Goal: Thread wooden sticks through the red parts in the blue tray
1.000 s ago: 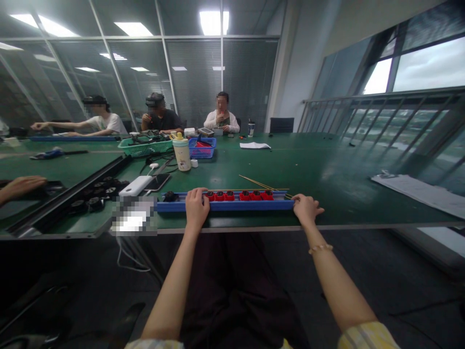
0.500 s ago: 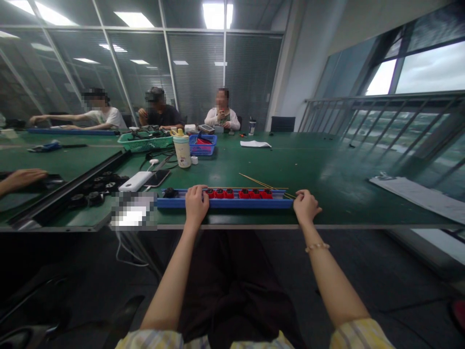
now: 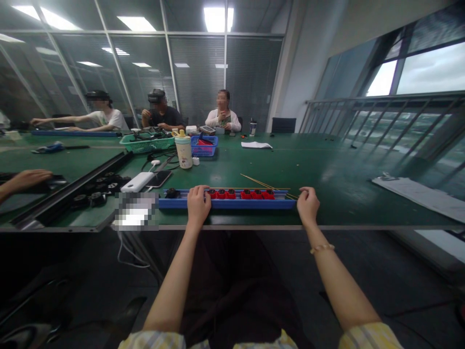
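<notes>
A long blue trough (image 3: 254,204) lies along the near table edge. Several red blocks with black tops (image 3: 257,194) sit in a row in it, and a round black part (image 3: 172,193) is at its left end. My left hand (image 3: 198,206) is wrapped over the trough's wall left of the middle, hiding part of the row. Just beyond the right end, my right hand (image 3: 308,206) is closed in a pinch at the ends of thin golden rods (image 3: 259,181), which slant back across the trough. Another thin rod runs along its back wall.
On the left are a white power bank (image 3: 137,182), a phone (image 3: 160,179), black round parts (image 3: 97,198) and a black rail (image 3: 80,186). A cup (image 3: 183,152) and baskets (image 3: 204,146) stand farther back. A clipboard (image 3: 410,190) lies right. Another person's hand (image 3: 34,180) is far left.
The view has shifted slightly, so everything sits a little lower and to the right. My right hand's fingers look more curled in; the left hand keeps its place on the trough.
</notes>
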The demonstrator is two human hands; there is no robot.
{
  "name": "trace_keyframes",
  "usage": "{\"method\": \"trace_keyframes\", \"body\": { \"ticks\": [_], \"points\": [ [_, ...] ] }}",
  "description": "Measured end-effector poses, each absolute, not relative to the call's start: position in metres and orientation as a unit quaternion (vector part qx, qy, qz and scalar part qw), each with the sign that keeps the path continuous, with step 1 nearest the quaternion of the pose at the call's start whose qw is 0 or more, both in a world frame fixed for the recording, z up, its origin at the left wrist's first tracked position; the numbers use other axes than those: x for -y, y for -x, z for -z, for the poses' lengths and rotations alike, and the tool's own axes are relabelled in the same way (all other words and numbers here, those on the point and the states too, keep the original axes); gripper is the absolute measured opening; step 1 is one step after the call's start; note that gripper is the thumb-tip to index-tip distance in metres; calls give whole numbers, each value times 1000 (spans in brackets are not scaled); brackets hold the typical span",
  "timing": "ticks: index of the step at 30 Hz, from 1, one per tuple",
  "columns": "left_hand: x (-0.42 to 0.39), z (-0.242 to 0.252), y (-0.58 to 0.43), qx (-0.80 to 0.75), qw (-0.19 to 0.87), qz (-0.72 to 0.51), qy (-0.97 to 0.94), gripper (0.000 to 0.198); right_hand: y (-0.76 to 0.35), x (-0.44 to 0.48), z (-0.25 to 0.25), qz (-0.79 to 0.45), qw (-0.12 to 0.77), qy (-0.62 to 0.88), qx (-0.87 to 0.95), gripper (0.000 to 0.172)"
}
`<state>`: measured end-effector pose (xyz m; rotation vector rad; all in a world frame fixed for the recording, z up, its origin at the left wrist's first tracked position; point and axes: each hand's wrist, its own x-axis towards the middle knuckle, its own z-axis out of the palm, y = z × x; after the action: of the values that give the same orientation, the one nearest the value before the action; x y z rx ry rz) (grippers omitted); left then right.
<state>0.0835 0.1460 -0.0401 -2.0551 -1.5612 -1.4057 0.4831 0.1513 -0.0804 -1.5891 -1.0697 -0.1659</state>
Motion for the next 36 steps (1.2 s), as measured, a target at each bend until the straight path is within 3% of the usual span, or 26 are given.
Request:
{"method": "trace_keyframes", "body": {
  "ticks": [6,13,19,36],
  "points": [
    [-145,39,-82,521,102,478,700,22,-478,-147,72,58,615,600,509,33],
    [-144,39,-84,508,107,492,699,23,-476,-145,68,25,586,539,604,36],
    [-143,38,-83,511,105,487,701,24,-484,-153,74,-80,583,522,618,35],
    [-147,42,-82,540,119,491,673,25,-480,-150,68,-98,577,537,608,40]
  ]
}}
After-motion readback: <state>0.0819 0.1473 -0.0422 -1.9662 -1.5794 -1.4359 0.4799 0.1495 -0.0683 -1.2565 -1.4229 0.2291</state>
